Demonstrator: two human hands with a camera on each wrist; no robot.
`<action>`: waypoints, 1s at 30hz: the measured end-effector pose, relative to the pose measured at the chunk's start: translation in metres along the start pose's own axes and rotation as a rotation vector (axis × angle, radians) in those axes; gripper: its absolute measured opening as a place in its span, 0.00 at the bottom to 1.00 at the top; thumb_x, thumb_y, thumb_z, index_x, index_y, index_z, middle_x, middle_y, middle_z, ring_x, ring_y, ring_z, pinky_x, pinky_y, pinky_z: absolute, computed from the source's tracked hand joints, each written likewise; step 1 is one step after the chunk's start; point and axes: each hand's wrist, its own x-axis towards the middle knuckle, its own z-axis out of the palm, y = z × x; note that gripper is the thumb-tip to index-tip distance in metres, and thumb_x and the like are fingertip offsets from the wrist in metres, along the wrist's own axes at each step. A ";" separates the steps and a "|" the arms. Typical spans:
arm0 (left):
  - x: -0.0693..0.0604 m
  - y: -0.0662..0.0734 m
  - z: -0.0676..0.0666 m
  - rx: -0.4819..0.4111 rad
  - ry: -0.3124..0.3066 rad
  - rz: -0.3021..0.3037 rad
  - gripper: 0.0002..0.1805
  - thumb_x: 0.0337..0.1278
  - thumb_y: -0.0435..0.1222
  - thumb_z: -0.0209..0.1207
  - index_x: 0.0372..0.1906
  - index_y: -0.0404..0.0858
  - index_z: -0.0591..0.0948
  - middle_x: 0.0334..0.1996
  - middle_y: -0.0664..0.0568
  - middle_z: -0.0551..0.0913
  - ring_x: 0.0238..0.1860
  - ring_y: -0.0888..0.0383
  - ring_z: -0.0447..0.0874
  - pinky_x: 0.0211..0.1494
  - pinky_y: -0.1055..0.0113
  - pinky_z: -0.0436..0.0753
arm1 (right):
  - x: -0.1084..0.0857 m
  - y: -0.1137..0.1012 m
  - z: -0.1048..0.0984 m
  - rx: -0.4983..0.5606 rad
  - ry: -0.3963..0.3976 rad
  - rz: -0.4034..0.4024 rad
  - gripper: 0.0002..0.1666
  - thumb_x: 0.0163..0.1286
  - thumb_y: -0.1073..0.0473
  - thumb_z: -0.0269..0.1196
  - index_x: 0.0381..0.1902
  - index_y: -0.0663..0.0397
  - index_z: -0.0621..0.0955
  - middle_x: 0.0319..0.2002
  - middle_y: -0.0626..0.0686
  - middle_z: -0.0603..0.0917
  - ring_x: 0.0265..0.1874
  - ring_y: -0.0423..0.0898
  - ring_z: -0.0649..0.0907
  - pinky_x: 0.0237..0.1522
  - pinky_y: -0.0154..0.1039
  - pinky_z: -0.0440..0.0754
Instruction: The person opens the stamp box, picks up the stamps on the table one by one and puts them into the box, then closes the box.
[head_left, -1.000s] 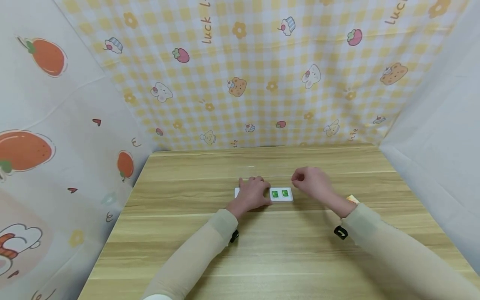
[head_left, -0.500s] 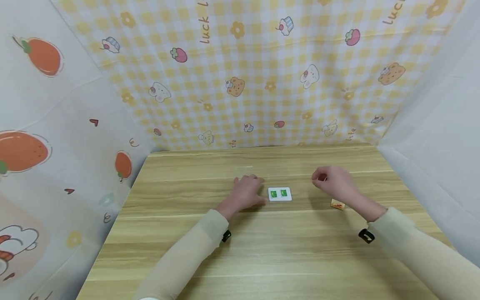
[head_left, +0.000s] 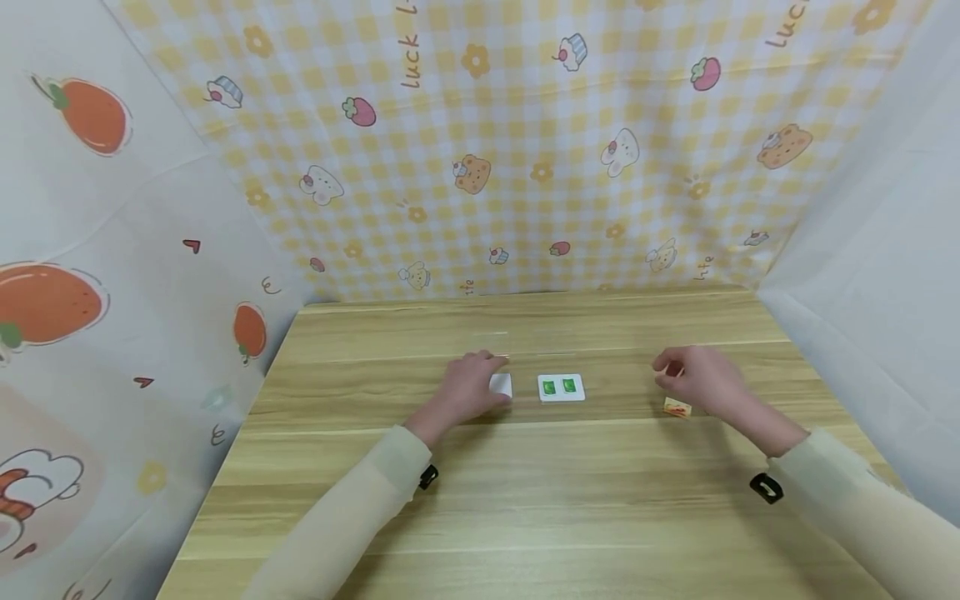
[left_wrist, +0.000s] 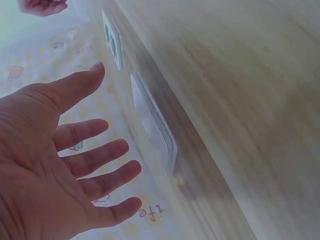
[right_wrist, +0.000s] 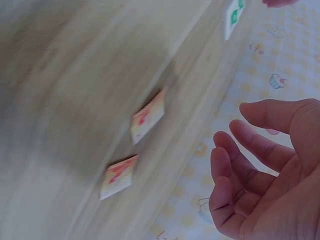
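My left hand [head_left: 467, 387] hovers beside a flat white card-like piece [head_left: 502, 384], fingers spread and holding nothing; the left wrist view shows this white piece [left_wrist: 152, 120] with a thick pale edge, apart from the fingertips. To its right lies a white card with two green pictures [head_left: 561, 387]. Over the right part of the table is my right hand [head_left: 705, 385], its fingers loosely bent and the palm bare. Under it, one small yellow-orange packet [head_left: 677, 407] shows in the head view. Two such packets [right_wrist: 148, 116] appear in the right wrist view, neither touched.
Behind the cards, faint pale lines [head_left: 555, 354] mark something clear on the wooden table [head_left: 525, 500]; its kind cannot be told. A yellow checked cloth [head_left: 525, 208] hangs at the back, with white cloths at both sides.
The left hand has drawn leftward off the white piece, uncovering it. The right hand has moved right, away from the green-picture card, and the packet near it has come into view.
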 end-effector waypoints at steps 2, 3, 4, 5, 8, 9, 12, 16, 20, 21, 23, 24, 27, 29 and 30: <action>-0.002 -0.003 0.000 -0.007 0.003 0.006 0.37 0.53 0.51 0.73 0.67 0.42 0.77 0.59 0.45 0.80 0.58 0.45 0.78 0.55 0.46 0.76 | -0.002 0.003 0.002 -0.018 0.002 -0.016 0.09 0.65 0.61 0.68 0.42 0.59 0.87 0.30 0.48 0.85 0.22 0.40 0.79 0.25 0.42 0.76; -0.003 -0.005 0.000 -0.007 0.006 0.010 0.37 0.53 0.51 0.73 0.67 0.42 0.77 0.59 0.45 0.80 0.57 0.45 0.78 0.55 0.47 0.76 | -0.003 0.006 0.003 -0.025 0.002 -0.020 0.09 0.65 0.61 0.68 0.42 0.59 0.87 0.29 0.49 0.85 0.22 0.40 0.79 0.26 0.42 0.76; -0.004 -0.006 0.000 -0.009 0.005 0.012 0.37 0.53 0.51 0.73 0.67 0.42 0.77 0.59 0.45 0.80 0.57 0.45 0.78 0.55 0.47 0.76 | -0.004 0.007 0.003 -0.030 0.004 -0.025 0.09 0.64 0.61 0.69 0.41 0.59 0.87 0.29 0.49 0.85 0.23 0.40 0.79 0.26 0.42 0.77; -0.005 -0.008 0.000 -0.007 0.005 0.015 0.38 0.53 0.52 0.73 0.67 0.42 0.77 0.59 0.44 0.80 0.57 0.45 0.78 0.55 0.47 0.77 | -0.006 0.008 0.004 -0.030 0.002 -0.026 0.10 0.64 0.61 0.69 0.41 0.59 0.87 0.29 0.49 0.85 0.23 0.40 0.79 0.26 0.42 0.77; -0.008 -0.013 0.000 -0.004 0.005 0.011 0.38 0.52 0.52 0.73 0.67 0.41 0.78 0.59 0.44 0.80 0.58 0.44 0.78 0.55 0.45 0.77 | -0.009 0.012 0.006 -0.036 -0.003 -0.029 0.11 0.62 0.61 0.70 0.41 0.60 0.87 0.29 0.50 0.85 0.24 0.42 0.80 0.26 0.43 0.77; -0.009 -0.015 0.000 -0.002 0.006 0.006 0.38 0.52 0.52 0.74 0.67 0.41 0.78 0.59 0.44 0.80 0.58 0.44 0.78 0.55 0.44 0.77 | -0.010 0.014 0.007 -0.036 -0.004 -0.028 0.11 0.62 0.60 0.71 0.41 0.60 0.87 0.29 0.50 0.85 0.24 0.42 0.81 0.26 0.43 0.77; -0.012 -0.021 0.001 -0.006 0.003 -0.014 0.38 0.51 0.52 0.74 0.66 0.42 0.78 0.58 0.44 0.80 0.57 0.44 0.78 0.54 0.43 0.76 | -0.013 0.018 0.009 -0.045 -0.016 -0.023 0.13 0.60 0.59 0.72 0.42 0.60 0.87 0.29 0.49 0.86 0.26 0.43 0.81 0.27 0.44 0.78; -0.016 -0.028 0.001 -0.009 0.001 -0.027 0.39 0.49 0.53 0.75 0.66 0.41 0.78 0.59 0.44 0.80 0.57 0.44 0.78 0.54 0.43 0.75 | -0.016 0.024 0.014 -0.053 -0.046 -0.007 0.17 0.58 0.58 0.74 0.43 0.61 0.86 0.30 0.48 0.86 0.28 0.44 0.83 0.28 0.45 0.79; -0.020 -0.033 -0.004 -0.022 -0.003 -0.039 0.41 0.48 0.54 0.75 0.67 0.41 0.77 0.60 0.43 0.79 0.57 0.43 0.77 0.54 0.42 0.74 | -0.020 0.029 0.018 -0.065 -0.066 0.003 0.18 0.58 0.56 0.75 0.44 0.59 0.86 0.30 0.49 0.86 0.28 0.45 0.83 0.28 0.46 0.78; -0.021 -0.034 -0.006 -0.030 -0.005 -0.045 0.42 0.47 0.54 0.75 0.67 0.41 0.77 0.60 0.43 0.79 0.57 0.42 0.77 0.55 0.42 0.74 | -0.021 0.029 0.019 -0.067 -0.067 0.004 0.18 0.58 0.56 0.75 0.43 0.58 0.86 0.30 0.49 0.85 0.28 0.44 0.82 0.28 0.45 0.78; -0.023 -0.036 -0.008 -0.041 -0.008 -0.051 0.42 0.47 0.53 0.76 0.68 0.41 0.77 0.60 0.43 0.79 0.57 0.43 0.76 0.56 0.42 0.73 | -0.023 0.031 0.020 -0.064 -0.070 0.005 0.16 0.59 0.57 0.73 0.44 0.58 0.87 0.29 0.48 0.85 0.26 0.43 0.80 0.26 0.43 0.77; -0.023 -0.038 -0.008 -0.043 -0.010 -0.053 0.42 0.46 0.53 0.76 0.68 0.41 0.77 0.60 0.44 0.79 0.57 0.43 0.76 0.56 0.42 0.73 | -0.023 0.031 0.021 -0.058 -0.074 0.005 0.15 0.59 0.58 0.73 0.44 0.59 0.86 0.29 0.48 0.84 0.25 0.43 0.79 0.25 0.43 0.76; -0.025 -0.041 -0.007 -0.039 -0.018 -0.055 0.42 0.46 0.53 0.76 0.67 0.42 0.77 0.61 0.44 0.79 0.57 0.44 0.76 0.56 0.43 0.73 | -0.025 0.031 0.022 -0.043 -0.088 0.017 0.15 0.60 0.60 0.71 0.44 0.59 0.86 0.29 0.48 0.83 0.22 0.41 0.77 0.23 0.41 0.74; -0.025 -0.043 -0.007 -0.034 -0.023 -0.054 0.41 0.46 0.52 0.77 0.67 0.42 0.78 0.61 0.44 0.79 0.56 0.45 0.76 0.56 0.43 0.73 | -0.025 0.031 0.023 -0.037 -0.091 0.018 0.14 0.61 0.61 0.70 0.44 0.60 0.86 0.29 0.48 0.83 0.22 0.41 0.76 0.23 0.40 0.73; -0.025 -0.043 -0.006 -0.034 -0.025 -0.054 0.41 0.46 0.52 0.77 0.66 0.42 0.78 0.60 0.44 0.79 0.56 0.45 0.76 0.55 0.44 0.74 | -0.026 0.031 0.023 -0.035 -0.091 0.017 0.14 0.61 0.61 0.71 0.44 0.60 0.86 0.29 0.48 0.83 0.22 0.42 0.76 0.23 0.40 0.73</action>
